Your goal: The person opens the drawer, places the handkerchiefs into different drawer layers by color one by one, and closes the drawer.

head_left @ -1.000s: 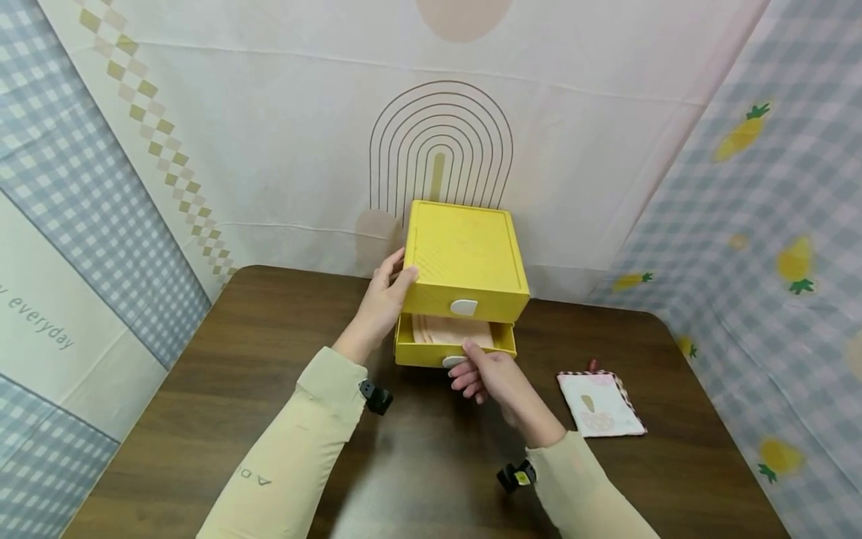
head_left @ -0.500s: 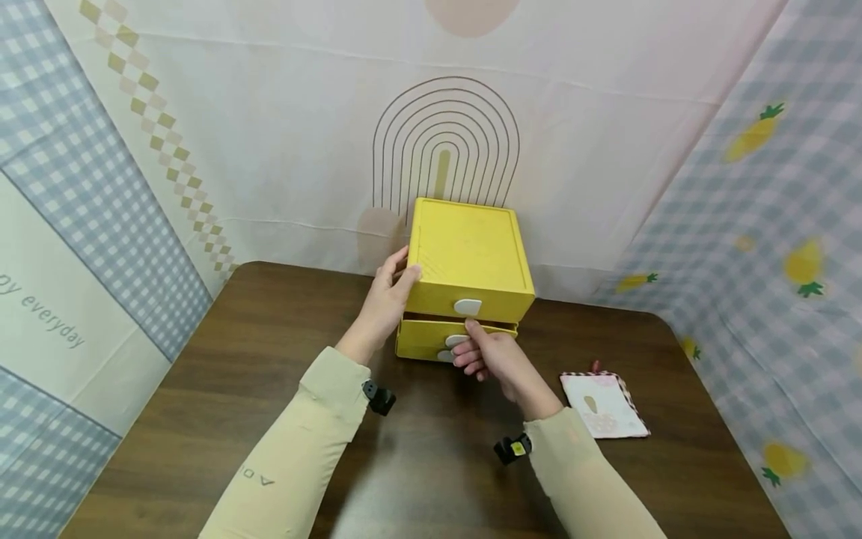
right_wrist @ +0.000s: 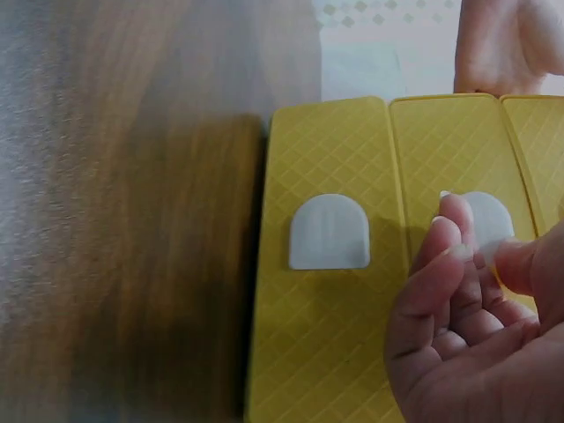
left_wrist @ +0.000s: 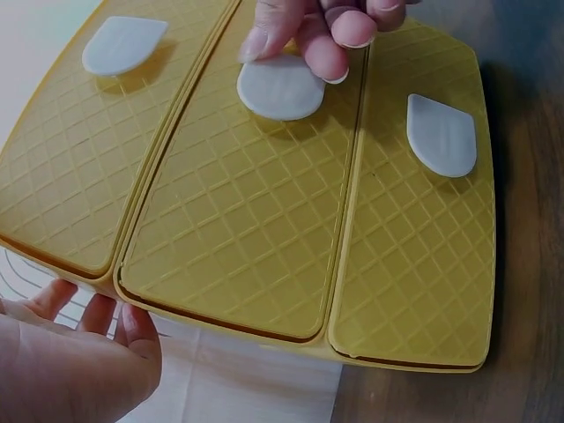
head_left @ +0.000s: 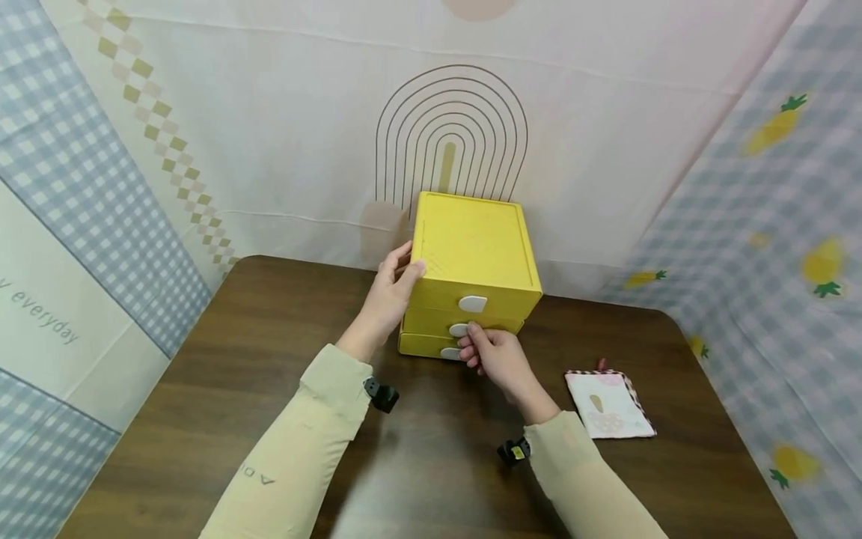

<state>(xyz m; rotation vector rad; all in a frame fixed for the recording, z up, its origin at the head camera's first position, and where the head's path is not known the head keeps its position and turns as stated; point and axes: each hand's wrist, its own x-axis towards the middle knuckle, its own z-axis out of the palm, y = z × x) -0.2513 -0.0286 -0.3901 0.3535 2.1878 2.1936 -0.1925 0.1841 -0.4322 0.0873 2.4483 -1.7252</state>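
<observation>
- Drawer unit [head_left: 474, 236]: yellow, with three drawers stacked one above another. It stood upright on the dark wooden surface [head_left: 269, 337], near the rear edge, in front of the backdrop [head_left: 303, 135].
- Middle drawer [left_wrist: 238, 211]: sat within the unit, its lattice-textured front about level with the fronts above and below.
- Middle handle [left_wrist: 280, 88]: white, flat and rounded at one end; it was mounted on the middle drawer's front.
- Right grip [head_left: 497, 361]: narrow, holding the middle handle between thumb and fingers. The remaining fingers were bent in front of the unit.
- Left grip [head_left: 385, 299]: wide, thumb apart from the fingers. The thumb rested at the upper left edge of the unit; the fingers touched its left side.
- Top handle [left_wrist: 123, 44] and bottom handle [right_wrist: 330, 233]: white, of the same shape as the middle handle; both were untouched.
- Wrist devices [head_left: 381, 395]: black; one was worn at each cuff.
- Sleeves [head_left: 289, 442]: pale, covering both forearms, which extended over the surface toward the unit.
- Fabric pad [head_left: 609, 404]: white, square, with a checked border and a red loop. It lay flat on the surface, to the right of the unit and apart from it, just beyond the right cuff.
- Backdrop: white behind the unit, printed with nested arches; blue-checked areas bounded both sides, the right one bearing yellow fruit prints.
</observation>
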